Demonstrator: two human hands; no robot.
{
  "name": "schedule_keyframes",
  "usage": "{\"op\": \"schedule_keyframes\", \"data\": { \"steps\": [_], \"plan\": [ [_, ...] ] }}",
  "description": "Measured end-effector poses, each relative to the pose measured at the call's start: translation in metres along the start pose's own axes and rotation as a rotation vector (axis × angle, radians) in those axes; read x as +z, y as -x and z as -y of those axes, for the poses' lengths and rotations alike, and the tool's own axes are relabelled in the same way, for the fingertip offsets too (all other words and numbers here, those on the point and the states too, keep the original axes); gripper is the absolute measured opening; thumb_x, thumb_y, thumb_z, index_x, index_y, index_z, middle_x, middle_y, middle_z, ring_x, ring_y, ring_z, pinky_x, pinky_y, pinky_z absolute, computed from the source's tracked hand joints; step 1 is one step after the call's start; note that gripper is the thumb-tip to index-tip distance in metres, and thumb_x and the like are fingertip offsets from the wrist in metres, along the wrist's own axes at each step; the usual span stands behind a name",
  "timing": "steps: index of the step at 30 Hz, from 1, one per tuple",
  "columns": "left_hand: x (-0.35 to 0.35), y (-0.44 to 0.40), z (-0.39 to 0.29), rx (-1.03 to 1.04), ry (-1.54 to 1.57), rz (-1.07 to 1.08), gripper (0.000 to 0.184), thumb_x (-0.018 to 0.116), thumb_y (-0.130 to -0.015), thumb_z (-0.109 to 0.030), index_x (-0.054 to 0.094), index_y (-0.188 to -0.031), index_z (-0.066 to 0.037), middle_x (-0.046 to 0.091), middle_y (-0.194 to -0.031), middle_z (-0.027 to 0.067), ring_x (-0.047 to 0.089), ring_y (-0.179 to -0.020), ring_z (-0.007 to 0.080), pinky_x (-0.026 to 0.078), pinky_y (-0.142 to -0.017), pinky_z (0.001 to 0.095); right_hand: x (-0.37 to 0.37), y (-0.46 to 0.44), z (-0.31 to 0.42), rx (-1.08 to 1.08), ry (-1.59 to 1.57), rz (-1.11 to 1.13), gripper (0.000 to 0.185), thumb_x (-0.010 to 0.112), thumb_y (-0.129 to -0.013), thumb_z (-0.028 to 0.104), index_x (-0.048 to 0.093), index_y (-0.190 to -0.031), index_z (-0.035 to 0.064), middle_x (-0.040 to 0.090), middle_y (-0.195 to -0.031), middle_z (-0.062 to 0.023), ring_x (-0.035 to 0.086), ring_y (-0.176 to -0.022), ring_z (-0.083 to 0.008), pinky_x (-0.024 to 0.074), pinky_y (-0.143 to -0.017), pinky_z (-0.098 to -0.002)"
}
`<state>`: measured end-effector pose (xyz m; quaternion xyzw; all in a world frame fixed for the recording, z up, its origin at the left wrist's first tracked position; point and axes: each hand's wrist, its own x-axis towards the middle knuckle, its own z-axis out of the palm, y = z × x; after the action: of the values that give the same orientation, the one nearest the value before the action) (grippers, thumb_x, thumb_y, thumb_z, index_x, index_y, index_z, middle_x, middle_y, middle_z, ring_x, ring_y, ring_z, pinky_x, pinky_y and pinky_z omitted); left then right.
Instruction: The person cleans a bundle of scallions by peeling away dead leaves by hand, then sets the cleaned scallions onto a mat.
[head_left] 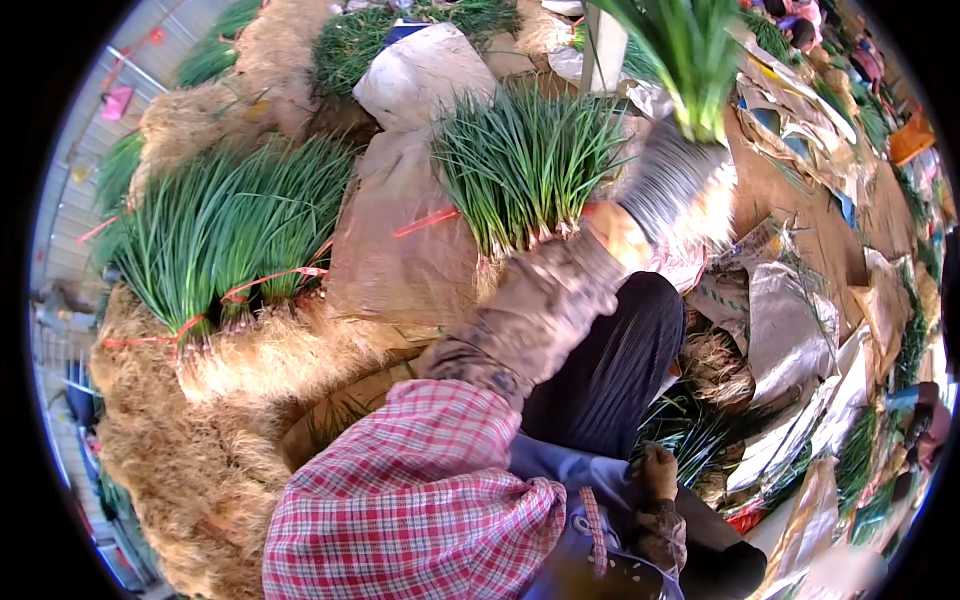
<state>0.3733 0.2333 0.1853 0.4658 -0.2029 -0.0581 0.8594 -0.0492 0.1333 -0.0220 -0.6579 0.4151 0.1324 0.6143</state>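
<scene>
My left hand (660, 185), in a grey glove smeared by motion, reaches forward past my knee, closed round a bunch of green onions (695, 70). Its leaves point up and away; pale, blurred roots show beside the glove. Just left of that wrist, a fan of green onions (530, 160) lies on a brown sheet (400, 220), with a red tie near it. My right hand (655, 473), small in view, is curled low beside my thigh, near dark green leaves (690, 435). What it holds, if anything, is hidden.
Red-tied green onions (230, 230) lie at left above a heap of straw-coloured roots (180, 450). A white sack (425, 75) sits behind the brown sheet. A pale post (603, 55) stands ahead. Crumpled sacks (790, 320) and cardboard cover the right side; other people appear at far right.
</scene>
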Motion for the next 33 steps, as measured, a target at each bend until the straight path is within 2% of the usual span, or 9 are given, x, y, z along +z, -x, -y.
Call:
{"op": "schedule_keyframes", "data": {
  "steps": [4, 8, 10, 14, 20, 23, 27, 30, 33],
  "plan": [
    [-0.09, -0.004, -0.03, -0.26, -0.229, -0.128, 0.024, 0.076, -0.072, -0.012, 0.063, -0.091, -0.004, 0.064, -0.083, 0.0044, 0.061, -0.069, 0.0113, 0.052, -0.055, 0.0244, -0.002, -0.003, -0.001, -0.017, -0.006, 0.029, 0.025, 0.051, -0.095, 0.019, 0.061, -0.104, -0.0014, 0.061, -0.062, -0.0062, 0.054, -0.046, -0.0124, 0.0437, -0.046, -0.0249],
    [-0.201, 0.066, 0.058, -0.843, -0.435, -0.347, 0.031, 0.069, -0.075, -0.007, 0.06, -0.105, 0.0, 0.063, -0.103, 0.0142, 0.064, -0.087, 0.0248, 0.054, -0.073, 0.0325, 0.0, 0.0, 0.005, -0.002, 0.076, 0.014, 0.026, 0.051, -0.094, 0.02, 0.061, -0.104, -0.0016, 0.061, -0.062, -0.0067, 0.054, -0.046, -0.013, 0.0441, -0.047, -0.0254],
    [-0.233, 0.075, 0.069, -0.822, -0.927, -0.008, 0.03, 0.063, -0.082, -0.022, 0.064, -0.104, -0.002, 0.066, -0.102, 0.0128, 0.065, -0.086, 0.0221, 0.052, -0.074, 0.0342, 0.002, -0.01, 0.001, -0.049, 0.143, 0.007, 0.026, 0.051, -0.095, 0.02, 0.061, -0.104, -0.0016, 0.061, -0.061, -0.0068, 0.054, -0.046, -0.0134, 0.0441, -0.047, -0.0255],
    [-0.227, 0.072, 0.07, -1.04, -0.603, -0.288, 0.026, 0.075, -0.073, -0.022, 0.067, -0.086, -0.001, 0.062, -0.072, 0.0111, 0.055, -0.055, 0.0214, 0.043, -0.045, 0.0367, 0.006, -0.003, 0.007, -0.022, 0.177, 0.007, 0.026, 0.051, -0.095, 0.021, 0.062, -0.103, -0.0014, 0.061, -0.063, -0.0063, 0.055, -0.049, -0.0137, 0.0446, -0.049, -0.0261],
    [-0.188, 0.091, -0.003, -0.837, -0.373, -0.267, 0.039, 0.069, -0.08, -0.047, 0.061, -0.08, -0.01, 0.05, -0.059, -0.0021, 0.042, -0.043, 0.0102, 0.033, -0.037, 0.0255, 0.01, 0.007, 0.027, 0.029, 0.166, 0.013, 0.026, 0.053, -0.094, 0.021, 0.062, -0.105, -0.0014, 0.063, -0.069, -0.0061, 0.056, -0.054, -0.0129, 0.0453, -0.054, -0.0261],
    [-0.196, 0.096, -0.015, -0.761, -0.184, -0.298, 0.032, 0.055, -0.093, -0.037, 0.059, -0.083, -0.007, 0.06, -0.07, 0.0007, 0.057, -0.053, 0.0142, 0.046, -0.047, 0.0282, 0.016, 0.007, 0.032, -0.023, 0.221, -0.007, 0.026, 0.053, -0.094, 0.02, 0.062, -0.105, -0.0019, 0.062, -0.068, -0.0059, 0.055, -0.052, -0.0126, 0.0452, -0.051, -0.0259],
    [-0.247, 0.089, 0.037, -0.463, -0.453, -0.341, 0.037, 0.063, -0.088, -0.016, 0.052, -0.117, 0.004, 0.064, -0.1, 0.0106, 0.061, -0.085, 0.0192, 0.05, -0.074, 0.0272, 0.011, -0.014, 0.004, -0.026, 0.132, 0.024, 0.023, 0.054, -0.093, 0.017, 0.061, -0.103, -0.0021, 0.061, -0.067, -0.0049, 0.054, -0.051, -0.0123, 0.0453, -0.048, -0.0262],
    [-0.2, 0.087, 0.001, -0.573, -0.616, -0.396, 0.052, 0.07, -0.082, -0.015, 0.046, -0.122, 0.007, 0.064, -0.1, 0.0141, 0.061, -0.087, 0.0203, 0.049, -0.076, 0.0269, 0.006, -0.022, -0.004, -0.019, 0.15, 0.042, 0.026, 0.054, -0.093, 0.019, 0.061, -0.108, -0.0019, 0.063, -0.07, -0.0067, 0.056, -0.051, -0.0132, 0.0452, -0.049, -0.0264],
    [-0.202, 0.089, 0.004, -0.641, -0.667, -0.41, 0.075, 0.073, -0.076, -0.01, 0.031, -0.136, 0.007, 0.065, -0.087, 0.0163, 0.063, -0.067, 0.0201, 0.052, -0.057, 0.0272, 0.001, -0.026, -0.012, 0.023, 0.134, 0.056, 0.028, 0.054, -0.093, 0.02, 0.061, -0.11, -0.0019, 0.064, -0.072, -0.0077, 0.057, -0.051, -0.0137, 0.0452, -0.05, -0.0265]
  ]
}}
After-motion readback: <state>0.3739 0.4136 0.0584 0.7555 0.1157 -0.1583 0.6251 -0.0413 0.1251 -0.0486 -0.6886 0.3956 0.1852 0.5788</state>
